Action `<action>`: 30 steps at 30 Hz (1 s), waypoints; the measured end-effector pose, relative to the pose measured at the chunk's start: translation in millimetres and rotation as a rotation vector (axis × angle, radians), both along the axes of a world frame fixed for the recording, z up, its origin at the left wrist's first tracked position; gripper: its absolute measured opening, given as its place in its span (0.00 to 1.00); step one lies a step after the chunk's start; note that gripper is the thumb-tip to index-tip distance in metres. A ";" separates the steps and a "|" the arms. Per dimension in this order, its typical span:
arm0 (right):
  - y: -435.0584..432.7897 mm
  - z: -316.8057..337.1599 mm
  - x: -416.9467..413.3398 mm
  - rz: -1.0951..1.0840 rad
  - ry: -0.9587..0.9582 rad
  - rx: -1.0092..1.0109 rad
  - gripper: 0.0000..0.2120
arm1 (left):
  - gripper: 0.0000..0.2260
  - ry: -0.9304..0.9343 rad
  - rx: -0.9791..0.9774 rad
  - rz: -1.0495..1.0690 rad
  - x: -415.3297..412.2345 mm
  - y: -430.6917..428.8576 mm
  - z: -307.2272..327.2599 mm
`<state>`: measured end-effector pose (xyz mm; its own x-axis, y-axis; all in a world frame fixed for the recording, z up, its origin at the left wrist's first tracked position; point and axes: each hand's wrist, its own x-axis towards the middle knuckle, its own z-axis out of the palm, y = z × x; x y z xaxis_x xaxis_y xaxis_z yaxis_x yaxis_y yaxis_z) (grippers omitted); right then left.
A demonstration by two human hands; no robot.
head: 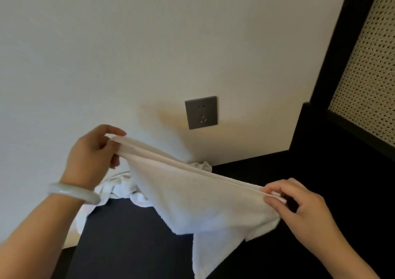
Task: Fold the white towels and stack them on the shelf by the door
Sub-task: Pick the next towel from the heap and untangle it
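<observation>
white towel [192,197] is up in the air, stretched along its top hem between both hands. its body hangs in a slack triangle over the dark table [128,246]. we see two hem edges lying together, so we take it as already doubled.

left hand [92,152], far left, pinches one end of the hem between thumb and fingers. right hand [299,206], near right, pinches the other end the same way.

we judge the step as squaring up a fold. to do it well:
- match the edges flush at each pinch
- hold the hem level and taut
- let the cloth hang straight before bringing the ends together

the lower corners hang uneven, so a light shake may help.

behind, a rumpled heap of white towels [119,189] lies against the wall [106,43], with a grey socket [201,112] to its right, higher on the wall. there is a pale bangle [72,193] on the left wrist. no shelf or door in view.
</observation>
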<state>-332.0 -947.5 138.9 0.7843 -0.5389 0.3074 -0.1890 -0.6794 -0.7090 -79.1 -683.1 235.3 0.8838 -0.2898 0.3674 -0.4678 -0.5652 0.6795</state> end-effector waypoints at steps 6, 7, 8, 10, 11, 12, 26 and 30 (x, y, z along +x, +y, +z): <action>7.4 -3.3 -1.1 0.059 0.120 -0.198 0.18 | 0.07 0.351 0.259 0.026 -38.7 56.6 -47.0; 7.2 -6.4 -3.1 0.072 0.152 -0.229 0.18 | 0.07 0.413 0.297 0.037 -43.8 64.0 -60.4; 6.5 -8.4 -5.2 0.076 0.170 -0.251 0.18 | 0.07 0.456 0.306 0.049 -49.2 70.1 -70.3; 6.4 -3.6 -6.2 0.081 0.173 -0.263 0.17 | 0.07 0.455 0.272 0.072 -56.7 77.7 -76.1; 5.6 3.2 -4.8 0.089 0.149 -0.264 0.17 | 0.07 0.417 0.246 0.081 -58.2 78.7 -71.9; 3.8 13.7 -1.5 0.096 0.105 -0.257 0.16 | 0.07 0.372 0.209 0.089 -57.2 78.5 -63.3; -23.9 181.2 57.4 0.179 -0.164 0.167 0.11 | 0.02 0.439 -0.271 -0.035 -12.0 88.8 114.4; -20.5 178.8 53.2 0.171 -0.149 0.142 0.04 | 0.02 0.425 -0.202 -0.011 -17.5 98.3 108.5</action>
<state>-278.7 -968.0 317.7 0.8198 -0.4481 0.3565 0.0336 -0.5839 -0.8111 -96.5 -584.8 343.9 0.9655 -0.2595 0.0240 -0.1297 -0.3987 0.9078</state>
